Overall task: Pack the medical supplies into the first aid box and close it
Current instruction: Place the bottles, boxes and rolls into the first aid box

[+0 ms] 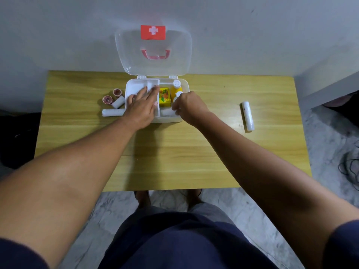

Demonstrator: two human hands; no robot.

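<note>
The white first aid box [185, 84] stands open at the table's far middle, its clear lid [153, 53] with a red cross label upright against the wall. Inside are a yellow packet [164, 97] and a yellow bottle [175, 89] with a white cap. My left hand [142, 105] lies flat, fingers spread, over the box's left compartments. My right hand [187, 107] is closed on a white bandage roll [168, 113] in the box's front right compartment. Left of the box lie two white rolls [113, 112] and two small red-capped jars [107, 100]. A long white roll [247, 115] lies far right.
The wooden table [171, 152] runs to a front edge near my legs. A grey wall stands behind the box. A white ledge [330, 88] is at the right, dark cables [349, 169] lie on the marble floor, and a dark object [17, 138] sits at the left.
</note>
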